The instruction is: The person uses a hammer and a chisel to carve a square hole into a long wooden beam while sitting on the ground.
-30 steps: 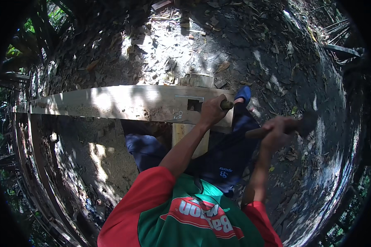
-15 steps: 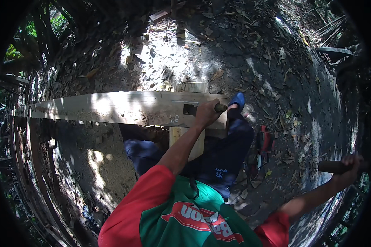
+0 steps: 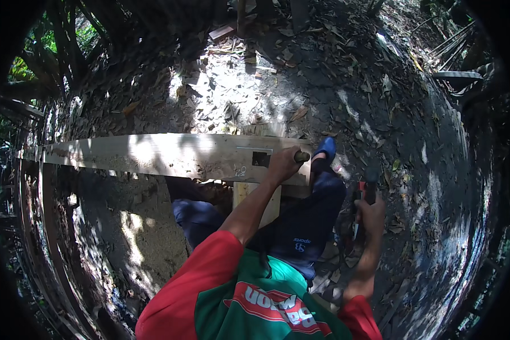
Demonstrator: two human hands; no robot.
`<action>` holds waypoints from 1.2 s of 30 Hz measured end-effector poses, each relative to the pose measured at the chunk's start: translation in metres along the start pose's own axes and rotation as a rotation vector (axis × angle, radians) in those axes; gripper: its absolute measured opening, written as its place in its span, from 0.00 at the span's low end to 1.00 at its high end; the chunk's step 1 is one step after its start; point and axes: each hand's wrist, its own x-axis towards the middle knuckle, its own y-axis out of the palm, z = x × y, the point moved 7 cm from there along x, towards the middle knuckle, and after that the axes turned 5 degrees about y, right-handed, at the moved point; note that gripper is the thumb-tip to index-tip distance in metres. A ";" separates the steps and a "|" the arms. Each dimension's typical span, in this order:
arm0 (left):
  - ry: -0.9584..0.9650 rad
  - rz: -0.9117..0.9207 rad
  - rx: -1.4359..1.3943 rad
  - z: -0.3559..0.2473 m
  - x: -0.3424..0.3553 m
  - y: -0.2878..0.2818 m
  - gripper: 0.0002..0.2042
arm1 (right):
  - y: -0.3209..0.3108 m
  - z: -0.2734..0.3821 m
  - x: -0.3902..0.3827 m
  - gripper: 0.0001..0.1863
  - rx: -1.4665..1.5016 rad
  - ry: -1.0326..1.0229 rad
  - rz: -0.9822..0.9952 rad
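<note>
My left hand [image 3: 284,165] is closed round the handle of a chisel [image 3: 302,156], its blade hidden by the fist. The fist is over the right part of a long pale wooden board [image 3: 175,153], just beside a dark square hole [image 3: 261,158] with pencil lines round it. Off to the right, apart from the board, my right hand [image 3: 370,213] grips a dark, club-like mallet [image 3: 371,186], which points away from me. Its shape is partly lost in shadow.
A wooden block [image 3: 258,198] supports the board between my legs. My blue shoe [image 3: 325,148] is by the board's right end. A red and black tool [image 3: 357,198] lies on the ground, partly covered by my right hand. Dry leaves and chips litter the dirt.
My right hand has swung inward from the far right with the mallet, toward my right leg. The left hand stays on the chisel by the hole. The view has shifted slightly.
</note>
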 end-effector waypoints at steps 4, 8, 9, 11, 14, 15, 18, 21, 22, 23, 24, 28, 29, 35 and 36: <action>-0.009 -0.030 -0.015 0.004 -0.005 -0.002 0.12 | -0.159 0.065 -0.022 0.09 0.412 -0.219 -0.455; 0.010 -0.011 -0.034 -0.007 -0.002 0.001 0.12 | -0.213 0.089 -0.022 0.07 0.910 -0.557 -0.595; 0.003 -0.004 -0.041 -0.009 -0.001 0.003 0.12 | -0.200 0.089 -0.015 0.08 1.036 -0.612 -0.611; -0.016 0.006 -0.037 -0.007 -0.001 0.002 0.13 | -0.068 0.061 0.006 0.08 1.106 -0.459 -0.668; -0.014 -0.040 0.016 -0.003 -0.001 0.007 0.13 | 0.148 -0.039 0.033 0.06 0.677 0.027 -0.049; -0.008 -0.009 0.022 0.004 -0.014 0.010 0.13 | 0.189 -0.064 0.015 0.06 0.588 0.185 0.251; 0.041 -0.034 0.031 0.007 -0.002 -0.002 0.13 | 0.170 -0.067 -0.015 0.07 0.192 0.266 0.209; 0.011 0.000 -0.036 0.003 -0.002 0.001 0.12 | 0.180 -0.108 -0.037 0.09 0.107 0.398 0.355; 0.002 0.029 -0.066 0.002 -0.012 0.000 0.12 | 0.184 -0.121 -0.050 0.10 0.005 0.424 0.409; 0.017 0.031 -0.084 -0.002 -0.007 -0.009 0.12 | 0.187 -0.121 -0.050 0.10 -0.091 0.411 0.462; 0.031 0.033 -0.102 -0.003 -0.004 -0.018 0.12 | 0.191 -0.120 -0.057 0.14 -0.290 0.385 0.510; -0.209 -0.162 -0.835 0.088 -0.029 -0.115 0.07 | 0.211 -0.114 -0.069 0.20 -0.710 0.047 0.532; -0.176 -0.125 -0.808 0.095 -0.030 -0.128 0.09 | 0.213 -0.102 -0.069 0.21 -0.771 0.019 0.536; -0.176 -0.188 -0.848 0.039 -0.003 -0.137 0.09 | 0.220 -0.107 -0.067 0.23 -0.745 -0.009 0.592; -0.166 -0.191 -0.848 0.034 0.002 -0.138 0.09 | 0.219 -0.108 -0.069 0.23 -0.760 0.000 0.596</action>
